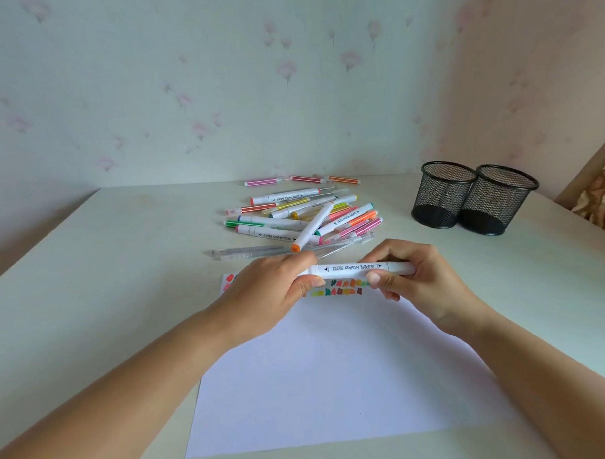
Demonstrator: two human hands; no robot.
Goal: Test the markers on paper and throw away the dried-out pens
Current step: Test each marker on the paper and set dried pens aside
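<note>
A white marker (352,268) lies level above the top of the white paper (333,376), held at both ends. My left hand (272,288) grips its left end and my right hand (409,277) grips its right end. Both end caps are hidden under my fingers. Rows of coloured test strokes (344,287) run along the paper's top edge, partly covered by my hands. Behind my hands lies a pile of markers and thin pens (304,217), with an orange-capped white marker (313,227) resting on top.
Two black mesh pen cups (442,195) (495,200) stand side by side at the back right of the pale table (107,270). Three thin striped pens (301,180) lie by the wall. Clear pens (260,252) lie just beyond the paper. A wooden edge sits far right.
</note>
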